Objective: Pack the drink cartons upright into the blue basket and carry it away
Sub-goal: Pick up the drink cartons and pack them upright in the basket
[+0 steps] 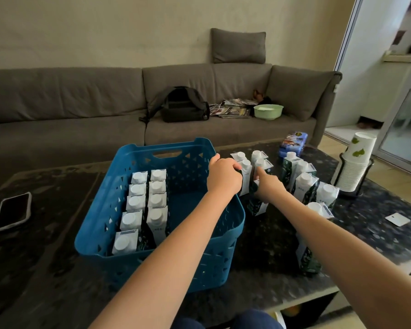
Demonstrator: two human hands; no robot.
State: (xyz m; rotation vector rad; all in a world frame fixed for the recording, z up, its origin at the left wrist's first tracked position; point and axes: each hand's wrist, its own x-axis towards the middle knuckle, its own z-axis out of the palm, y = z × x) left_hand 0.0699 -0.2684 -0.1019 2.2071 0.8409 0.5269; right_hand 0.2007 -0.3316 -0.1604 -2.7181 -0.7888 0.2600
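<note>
The blue basket (97, 224) stands on the dark table with several white-capped drink cartons (142, 210) upright in two rows along its left side. Just right of the basket stand more cartons. My left hand (223, 175) reaches across the basket's far right corner and grips one of them (246, 173). My right hand (268, 187) holds the neighbouring carton (258, 203), index finger stretched up along it. Several other cartons (304, 184) stand further right, one close to my right forearm (306, 252).
A phone (12, 211) lies at the table's left. A stack of paper cups in a wire holder (356, 167), a blue box (293, 143) and a white card (397, 219) sit at the right. Behind is a grey sofa with a backpack (183, 105) and a green bowl (268, 112).
</note>
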